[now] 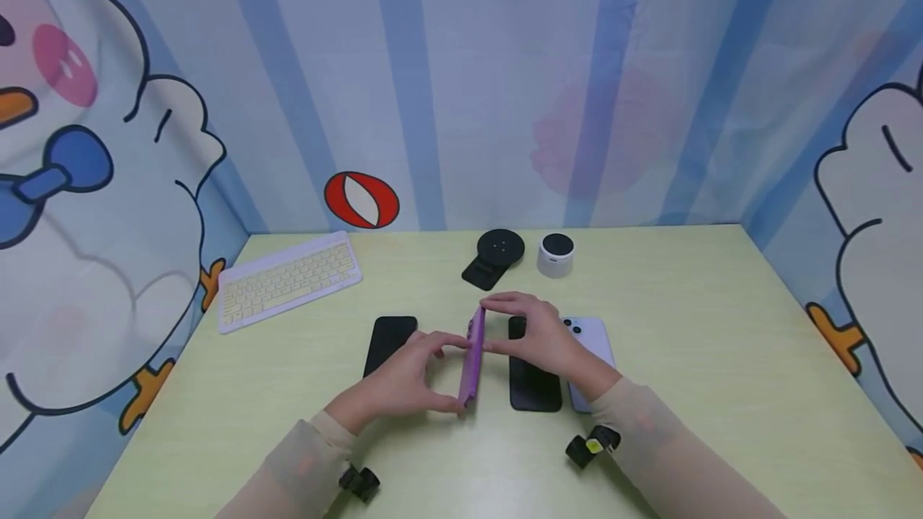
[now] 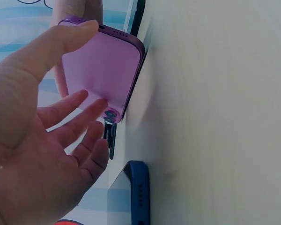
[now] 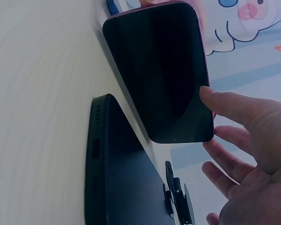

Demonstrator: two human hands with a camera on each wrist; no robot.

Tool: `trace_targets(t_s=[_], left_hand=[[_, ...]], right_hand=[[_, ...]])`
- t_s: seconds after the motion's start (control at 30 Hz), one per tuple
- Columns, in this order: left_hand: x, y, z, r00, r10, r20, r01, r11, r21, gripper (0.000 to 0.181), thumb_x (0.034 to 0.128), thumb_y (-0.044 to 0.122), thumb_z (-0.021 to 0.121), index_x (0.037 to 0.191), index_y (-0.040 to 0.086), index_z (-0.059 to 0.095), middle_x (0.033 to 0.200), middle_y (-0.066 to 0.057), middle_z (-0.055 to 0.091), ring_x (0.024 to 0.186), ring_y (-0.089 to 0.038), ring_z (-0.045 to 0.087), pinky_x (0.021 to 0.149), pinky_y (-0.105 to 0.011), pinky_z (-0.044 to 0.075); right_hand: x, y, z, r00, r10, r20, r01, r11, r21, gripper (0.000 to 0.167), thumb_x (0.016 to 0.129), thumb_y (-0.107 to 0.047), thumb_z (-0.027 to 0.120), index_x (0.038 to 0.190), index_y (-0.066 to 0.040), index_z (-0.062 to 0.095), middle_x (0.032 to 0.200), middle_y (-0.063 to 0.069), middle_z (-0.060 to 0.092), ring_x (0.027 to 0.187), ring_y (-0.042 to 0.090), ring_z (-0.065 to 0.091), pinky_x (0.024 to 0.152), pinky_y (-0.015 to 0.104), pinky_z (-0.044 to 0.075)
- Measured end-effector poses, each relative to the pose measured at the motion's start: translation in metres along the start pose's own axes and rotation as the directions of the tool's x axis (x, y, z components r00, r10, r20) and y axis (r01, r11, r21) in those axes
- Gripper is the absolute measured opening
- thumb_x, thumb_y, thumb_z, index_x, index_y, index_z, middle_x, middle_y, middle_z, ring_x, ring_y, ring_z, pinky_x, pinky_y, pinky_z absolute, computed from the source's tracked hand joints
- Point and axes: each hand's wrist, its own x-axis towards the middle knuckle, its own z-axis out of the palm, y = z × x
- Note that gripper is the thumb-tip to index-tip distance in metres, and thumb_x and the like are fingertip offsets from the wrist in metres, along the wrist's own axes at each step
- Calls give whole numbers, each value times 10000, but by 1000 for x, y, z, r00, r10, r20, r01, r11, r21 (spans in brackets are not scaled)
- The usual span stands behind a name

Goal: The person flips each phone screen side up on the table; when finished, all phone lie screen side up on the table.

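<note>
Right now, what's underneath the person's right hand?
From the head view, the right hand partly covers a black phone, and its wrist overlaps a pale lavender phone. I can't see whatever the hand and wrist hide.

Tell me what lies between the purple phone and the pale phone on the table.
In the head view, a black phone lies between the purple phone and the pale phone, with the right hand partly hiding it.
</note>
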Motion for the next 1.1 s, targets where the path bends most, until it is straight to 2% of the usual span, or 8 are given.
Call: trace_targets(t_s=[0.17, 0.4, 0.63, 0.83, 1.1], left_hand=[[-1, 2, -4, 1000, 9, -17, -9, 1000, -26, 820, 736, 431, 931, 1452, 333, 544, 1395, 31, 603, 1175, -179, 480, 903, -408, 455], [-5, 8, -11, 999, 27, -23, -28, 998, -51, 851, 741, 407, 933, 1478, 347, 513, 1428, 31, 578, 1205, -213, 480, 948, -453, 472], [-6, 11, -20, 998, 67, -18, -67, 998, 20, 870, 737, 409, 937, 1492, 313, 515, 1448, 126, 557, 1194, -186, 478, 959, -431, 470], [-7, 11, -23, 998, 64, -19, -63, 997, 32, 879, 730, 377, 947, 1493, 303, 517, 1453, 121, 554, 1207, -207, 476, 970, -444, 480], [-8, 9, -26, 997, 66, -33, -65, 997, 46, 881, 719, 390, 951, 1488, 297, 531, 1457, 130, 563, 1208, -170, 470, 993, -447, 482]], right_hand=[[3, -2, 2, 999, -30, -18, 30, 999, -25, 634, 800, -252, 904, 1379, -130, 676, 1418, 79, 647, 1359, 329, 564, 1122, 570, 423], [6, -7, 6, 999, -44, -26, 43, 998, -42, 607, 801, -265, 901, 1357, -134, 693, 1409, 77, 656, 1354, 333, 567, 1114, 628, 360], [9, -10, 10, 998, -42, -41, 40, 997, -62, 595, 805, -303, 898, 1349, -160, 702, 1401, 55, 663, 1351, 314, 569, 1095, 635, 352], [12, -11, 13, 997, -56, -52, 53, 996, -66, 596, 786, -318, 911, 1327, -159, 715, 1386, 42, 675, 1345, 299, 579, 1086, 623, 361], [13, -6, 14, 997, -68, -33, 68, 998, 9, 602, 806, -199, 899, 1368, -177, 685, 1402, 31, 671, 1339, 271, 596, 1115, 592, 399]])
